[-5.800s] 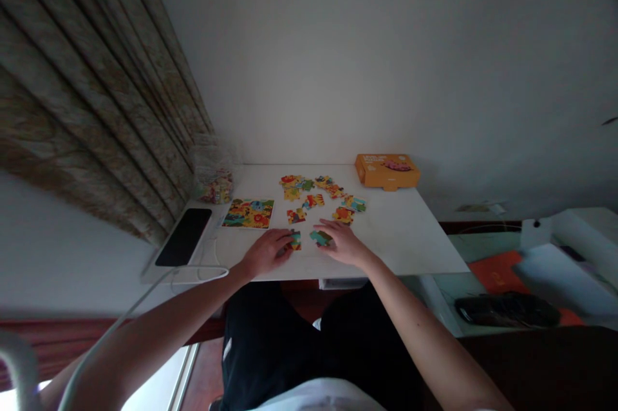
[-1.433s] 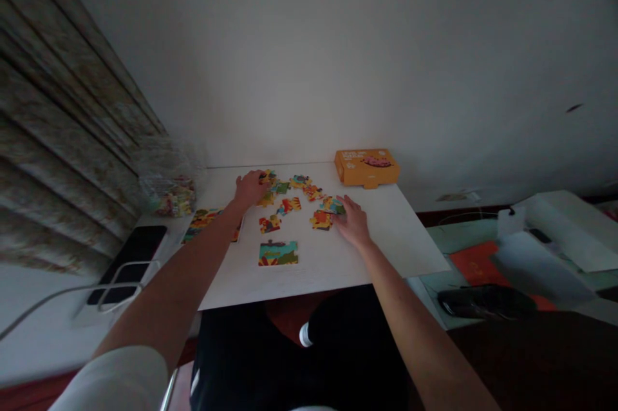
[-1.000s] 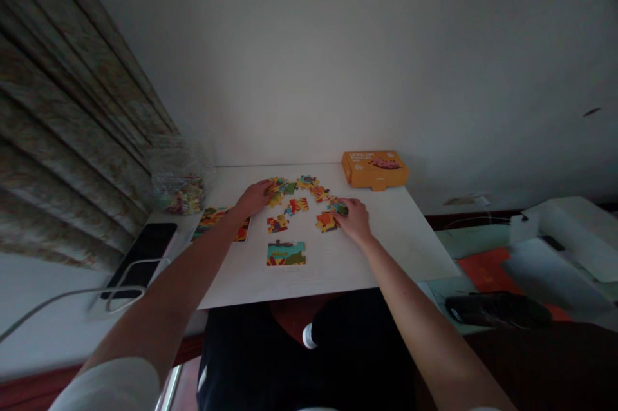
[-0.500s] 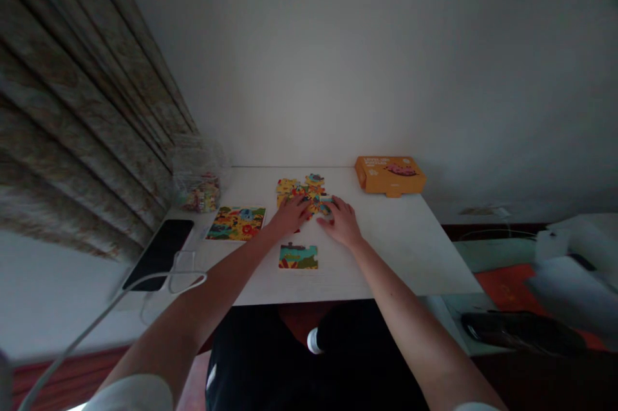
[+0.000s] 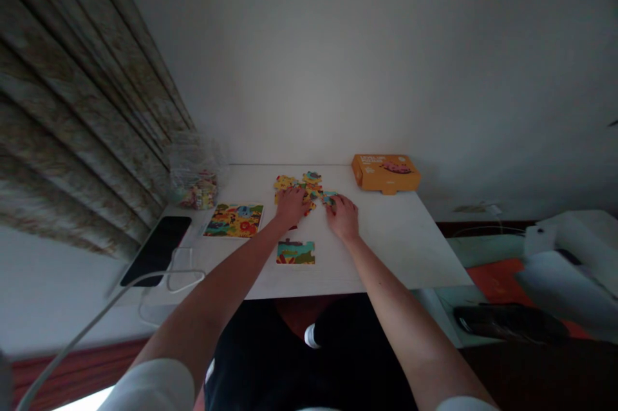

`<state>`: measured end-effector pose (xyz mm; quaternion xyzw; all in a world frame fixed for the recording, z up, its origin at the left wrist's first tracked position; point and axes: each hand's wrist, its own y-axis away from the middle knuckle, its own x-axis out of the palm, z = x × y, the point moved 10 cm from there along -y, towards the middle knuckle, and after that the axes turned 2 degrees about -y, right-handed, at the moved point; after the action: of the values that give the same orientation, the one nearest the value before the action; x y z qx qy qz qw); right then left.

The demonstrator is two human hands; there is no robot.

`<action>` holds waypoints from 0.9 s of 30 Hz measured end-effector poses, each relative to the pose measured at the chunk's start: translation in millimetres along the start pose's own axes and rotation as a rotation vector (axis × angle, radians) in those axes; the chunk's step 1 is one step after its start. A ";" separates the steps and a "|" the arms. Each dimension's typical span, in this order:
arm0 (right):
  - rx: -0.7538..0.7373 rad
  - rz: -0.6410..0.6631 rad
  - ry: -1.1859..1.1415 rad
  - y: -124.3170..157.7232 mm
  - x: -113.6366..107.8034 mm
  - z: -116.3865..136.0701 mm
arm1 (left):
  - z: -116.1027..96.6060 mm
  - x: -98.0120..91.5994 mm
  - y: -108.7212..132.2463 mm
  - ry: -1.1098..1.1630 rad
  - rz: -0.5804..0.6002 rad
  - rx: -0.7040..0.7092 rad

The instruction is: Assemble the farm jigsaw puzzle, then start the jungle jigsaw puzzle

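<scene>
A pile of loose puzzle pieces (image 5: 286, 183) lies toward the back middle of the white table. My left hand (image 5: 291, 205) rests palm down over the pile's near side, fingers spread, hiding part of it. At the pile's right edge, my right hand (image 5: 344, 216) has its fingers closed on a blue-green puzzle piece (image 5: 329, 196). Nearer to me lies a joined puzzle section (image 5: 296, 253) in teal and green. The picture card (image 5: 234, 221) with animals is flat on the table, left of my left hand.
An orange puzzle box (image 5: 386, 173) stands at the back right of the table (image 5: 400, 250). On the left are a clear bag of pieces (image 5: 200, 191), a black phone (image 5: 158, 250) and a white cable (image 5: 96, 321). Papers and a dark pouch (image 5: 512, 322) lie lower right.
My right hand has drawn slightly right, and the blue-green piece at its fingers now sits farther from the pile's centre. My left hand stays over the pile. The view has shifted slightly.
</scene>
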<state>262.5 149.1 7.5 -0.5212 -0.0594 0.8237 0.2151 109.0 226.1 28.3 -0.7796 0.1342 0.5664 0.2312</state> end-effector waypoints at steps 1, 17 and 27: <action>0.001 -0.005 0.001 -0.2 -1.1 0.4 | 0.4 0.2 -1.9 0.009 0.004 -0.016; -0.121 -0.078 -0.017 3.5 -15.5 18.0 | 6.3 -1.4 -8.1 0.700 -0.098 -0.060; -0.257 0.051 0.037 10.4 -9.9 36.0 | -27.4 4.3 3.2 0.723 -0.001 0.105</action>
<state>231.2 140.1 28.6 -0.5608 -0.1472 0.8048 0.1267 131.3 209.6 30.5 -0.9165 0.2359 0.2464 0.2088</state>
